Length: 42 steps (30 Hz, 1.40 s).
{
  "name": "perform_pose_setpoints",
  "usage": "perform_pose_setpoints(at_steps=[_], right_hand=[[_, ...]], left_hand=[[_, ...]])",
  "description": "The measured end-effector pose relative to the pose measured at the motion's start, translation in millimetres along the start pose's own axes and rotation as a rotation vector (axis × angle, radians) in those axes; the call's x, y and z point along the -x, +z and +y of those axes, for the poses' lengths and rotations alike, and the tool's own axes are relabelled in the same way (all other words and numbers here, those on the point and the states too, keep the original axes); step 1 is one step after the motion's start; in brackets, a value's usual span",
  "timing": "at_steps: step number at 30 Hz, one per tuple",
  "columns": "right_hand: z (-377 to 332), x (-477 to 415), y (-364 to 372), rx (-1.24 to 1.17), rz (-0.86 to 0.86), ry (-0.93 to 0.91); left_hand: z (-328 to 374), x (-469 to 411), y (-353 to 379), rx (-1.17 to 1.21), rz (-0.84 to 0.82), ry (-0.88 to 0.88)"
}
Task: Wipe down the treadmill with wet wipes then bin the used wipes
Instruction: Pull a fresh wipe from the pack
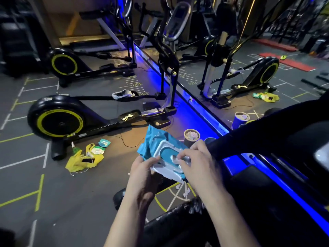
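A blue pack of wet wipes (156, 145) with a white flip lid is held in front of me above the floor. My left hand (142, 168) grips the pack from below at its near end. My right hand (194, 157) pinches at the opening under the raised lid, where a bit of white wipe shows. The treadmill's black handrail (258, 132) runs diagonally on the right, just behind my right hand. A small round bin (192, 137) holding crumpled white wipes stands on the floor just beyond the pack.
A black elliptical trainer (58, 120) with a yellow ring stands to the left, another behind it. A yellow bag (78, 161) and small wipe packs lie on the floor. A mirror wall with a blue light strip (195, 111) runs behind.
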State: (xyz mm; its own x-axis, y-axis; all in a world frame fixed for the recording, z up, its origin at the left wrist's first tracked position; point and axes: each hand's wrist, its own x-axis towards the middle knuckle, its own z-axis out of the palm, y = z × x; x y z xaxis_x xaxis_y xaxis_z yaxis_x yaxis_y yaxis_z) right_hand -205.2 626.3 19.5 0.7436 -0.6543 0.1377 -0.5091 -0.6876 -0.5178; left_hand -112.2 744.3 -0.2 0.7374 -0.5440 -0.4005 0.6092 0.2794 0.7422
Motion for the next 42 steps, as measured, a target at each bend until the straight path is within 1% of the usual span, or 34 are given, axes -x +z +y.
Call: perform_pose_setpoints(at_steps=[3, 5, 9, 15, 18, 21, 23, 25, 29, 32, 35, 37, 40, 42], right_hand=[[-9, 2, 10, 0.038, 0.075, -0.023], [-11, 1, 14, 0.039, 0.089, -0.026], [-13, -1, 15, 0.052, 0.033, -0.002], [-15, -2, 13, 0.033, 0.04, -0.016], [-11, -2, 5, 0.023, 0.052, -0.014], [-10, -2, -5, 0.015, 0.012, 0.019], [-7, -3, -10, -0.064, -0.021, 0.044], [-3, -4, -16, -0.22, -0.07, 0.092], [12, -7, -31, -0.519, -0.233, 0.224], [20, -12, -35, -0.701, -0.323, 0.352], [17, -10, -32, -0.904, -0.383, 0.435], [16, -8, -30, -0.938, -0.361, 0.43], [19, -9, -27, -0.867, -0.266, 0.33], [16, -6, -30, -0.754, -0.298, 0.229]], left_hand=[[4, 2, 2, 0.019, -0.001, 0.022], [5, 2, 2, 0.015, 0.016, 0.039], [6, 0, -1, -0.015, 0.048, 0.04], [8, 0, -1, -0.032, 0.062, 0.043], [5, -3, 1, -0.086, 0.102, 0.083], [-3, -4, 5, -0.177, 0.103, 0.143], [-7, -3, 8, -0.248, 0.109, 0.189], [-8, -1, 12, -0.33, 0.108, 0.229], [-7, 6, 17, -0.47, 0.09, 0.277], [-6, 1, 16, -0.468, 0.096, 0.262], [-4, -2, 15, -0.378, 0.114, 0.22], [-1, -2, 15, -0.331, 0.121, 0.203], [3, 0, 13, -0.252, 0.131, 0.185], [4, -1, 12, -0.211, 0.124, 0.17]])
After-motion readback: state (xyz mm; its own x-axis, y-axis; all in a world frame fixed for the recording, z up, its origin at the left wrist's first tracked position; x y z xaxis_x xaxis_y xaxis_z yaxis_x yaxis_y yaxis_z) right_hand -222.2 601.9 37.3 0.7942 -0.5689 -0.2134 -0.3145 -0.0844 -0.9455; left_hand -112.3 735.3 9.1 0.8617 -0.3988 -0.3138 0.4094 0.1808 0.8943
